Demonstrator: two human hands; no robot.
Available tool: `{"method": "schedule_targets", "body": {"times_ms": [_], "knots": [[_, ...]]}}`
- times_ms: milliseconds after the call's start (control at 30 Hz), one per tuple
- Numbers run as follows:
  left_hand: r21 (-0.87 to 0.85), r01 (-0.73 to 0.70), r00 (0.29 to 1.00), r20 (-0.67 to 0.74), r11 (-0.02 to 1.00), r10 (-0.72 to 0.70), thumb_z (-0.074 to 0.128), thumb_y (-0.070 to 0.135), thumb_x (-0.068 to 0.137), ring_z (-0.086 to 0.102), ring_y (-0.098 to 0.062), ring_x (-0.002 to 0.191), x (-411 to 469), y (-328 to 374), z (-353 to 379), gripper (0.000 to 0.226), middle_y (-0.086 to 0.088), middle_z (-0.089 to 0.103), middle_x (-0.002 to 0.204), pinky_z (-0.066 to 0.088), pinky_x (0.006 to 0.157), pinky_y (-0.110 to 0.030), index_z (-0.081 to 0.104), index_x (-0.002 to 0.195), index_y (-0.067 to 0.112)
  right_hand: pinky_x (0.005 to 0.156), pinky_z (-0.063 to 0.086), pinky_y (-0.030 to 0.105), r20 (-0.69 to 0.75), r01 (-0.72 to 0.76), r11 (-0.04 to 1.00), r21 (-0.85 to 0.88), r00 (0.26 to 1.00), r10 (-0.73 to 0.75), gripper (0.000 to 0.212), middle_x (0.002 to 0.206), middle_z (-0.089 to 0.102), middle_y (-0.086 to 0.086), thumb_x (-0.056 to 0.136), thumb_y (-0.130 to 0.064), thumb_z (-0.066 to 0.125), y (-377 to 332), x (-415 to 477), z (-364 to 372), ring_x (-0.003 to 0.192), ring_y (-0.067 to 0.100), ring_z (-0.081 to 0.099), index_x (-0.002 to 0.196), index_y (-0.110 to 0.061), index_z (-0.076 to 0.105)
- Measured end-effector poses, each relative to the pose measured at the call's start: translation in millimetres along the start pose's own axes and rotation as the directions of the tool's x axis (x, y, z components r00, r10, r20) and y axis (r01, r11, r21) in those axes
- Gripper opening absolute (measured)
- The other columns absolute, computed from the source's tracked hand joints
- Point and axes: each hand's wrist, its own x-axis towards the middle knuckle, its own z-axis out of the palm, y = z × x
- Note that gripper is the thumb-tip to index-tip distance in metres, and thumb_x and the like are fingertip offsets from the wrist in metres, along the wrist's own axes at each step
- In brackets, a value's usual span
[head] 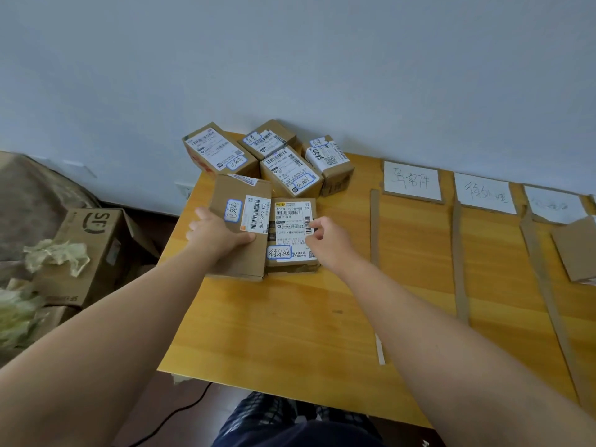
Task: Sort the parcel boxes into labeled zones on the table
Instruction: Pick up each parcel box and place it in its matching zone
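Several brown parcel boxes with white shipping labels are clustered at the table's far left. My left hand (pixel 215 235) lies flat on the large flat box (pixel 240 201) nearest me, thumb across its front. Beside it lies a smaller labelled box (pixel 292 235); my right hand (pixel 325 241) rests at its right edge with fingers curled, and whether it grips the box is unclear. Behind stand more boxes, among them one at the back left (pixel 219 153) and one in the middle (pixel 290 172). Three white zone signs, left (pixel 412 181), middle (pixel 485 195) and right (pixel 553 204), lie along the wall.
The wooden table (pixel 290 333) carries cardboard strips (pixel 374 227) that divide the zones on the right. A flat cardboard piece (pixel 575 250) lies in the far right zone. On the floor at left stands an open carton (pixel 93 250) with crumpled paper (pixel 58 256).
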Motion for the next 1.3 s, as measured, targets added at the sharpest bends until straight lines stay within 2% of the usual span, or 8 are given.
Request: {"method": "schedule_targets", "body": {"times_ms": [167,267,400,533,700,900,1033,1300], "knots": [[-0.138,-0.304,0.949,-0.124,0.943,0.288,0.068,0.034,0.086,0.055,-0.024,0.088,-12,6,-16,0.061,-0.012,0.057,0.122,0.043,0.066,-0.037,0.03,0.128,0.011,0.064,0.041,0.02,0.031,0.003,0.998,0.058,1.0,-0.004,0.036,0.114,0.057,0.003,0.095,-0.019,0.052,5,0,-6,0.099,0.017,0.058,0.131,-0.016,0.046],[-0.137,-0.46,0.886,-0.128,0.877,0.445,0.058,0.041,0.091,0.058,-0.022,0.097,-18,23,-33,0.056,-0.006,0.059,0.125,0.046,0.076,-0.035,0.036,0.137,0.017,0.068,0.044,0.019,0.019,0.009,0.986,0.169,1.0,-0.012,0.034,0.112,0.057,-0.001,0.097,-0.025,0.051,-1,-6,-21,0.093,0.009,0.057,0.13,-0.017,0.046],[-0.031,-0.632,0.771,0.066,0.774,0.633,0.052,0.041,0.094,0.061,-0.024,0.105,-24,58,-53,0.046,-0.001,0.061,0.114,0.048,0.089,-0.035,0.043,0.138,0.03,0.094,0.049,0.035,-0.232,0.123,0.945,0.302,0.971,-0.053,0.045,0.106,0.053,-0.011,0.094,-0.041,0.053,-15,-8,-55,0.105,0.013,0.056,0.133,-0.022,0.042],[0.164,-0.784,0.62,0.255,0.599,0.742,0.047,0.035,0.098,0.056,-0.02,0.107,-40,98,-54,0.041,0.004,0.058,0.111,0.041,0.09,-0.031,0.042,0.138,0.035,0.08,0.046,0.018,-0.273,0.243,0.915,0.322,0.949,-0.156,0.044,0.117,0.057,-0.001,0.097,-0.042,0.048,-28,-17,-93,0.1,0.012,0.058,0.134,-0.019,0.043],[0.358,-0.843,0.494,0.222,0.401,0.841,0.039,0.036,0.1,0.048,-0.023,0.121,-47,129,-38,0.04,-0.001,0.062,0.122,0.021,0.104,-0.038,0.043,0.14,0.034,0.091,0.051,0.044,-0.278,0.246,0.924,0.292,0.946,-0.164,0.032,0.109,0.065,0.017,0.097,-0.045,0.046,-16,-26,-109,0.095,0.029,0.064,0.111,-0.018,0.055],[0.378,-0.827,0.521,0.238,0.416,0.82,0.036,0.038,0.101,0.048,-0.02,0.124,-53,129,-11,0.038,0.004,0.059,0.129,0.019,0.107,-0.042,0.046,0.138,0.034,0.065,0.038,0.025,-0.308,0.141,0.929,0.343,0.951,-0.031,0.027,0.08,0.051,-0.004,0.1,-0.045,0.037,1,-34,-103,0.069,0.01,0.045,0.084,-0.025,0.047],[0.407,-0.806,0.549,0.245,0.429,0.799,0.033,0.042,0.1,0.05,-0.021,0.121,-49,124,6,0.039,0.002,0.06,0.128,0.021,0.102,-0.043,0.047,0.135,0.03,0.065,0.039,0.025,-0.316,0.113,0.922,0.369,0.949,0.01,0.031,0.083,0.055,-0.004,0.1,-0.046,0.036,9,-37,-100,0.073,0.011,0.048,0.094,-0.019,0.051],[0.385,-0.725,0.598,-0.06,0.571,0.799,0.039,0.053,0.094,0.047,-0.027,0.119,-44,122,16,0.045,-0.004,0.059,0.118,0.025,0.102,-0.045,0.056,0.124,0.024,0.068,0.037,0.029,-0.412,0.123,0.925,0.36,0.91,0.04,0.04,0.087,0.053,0.0,0.1,-0.049,0.033,17,-35,-105,0.078,0.014,0.046,0.1,-0.014,0.05]]}}
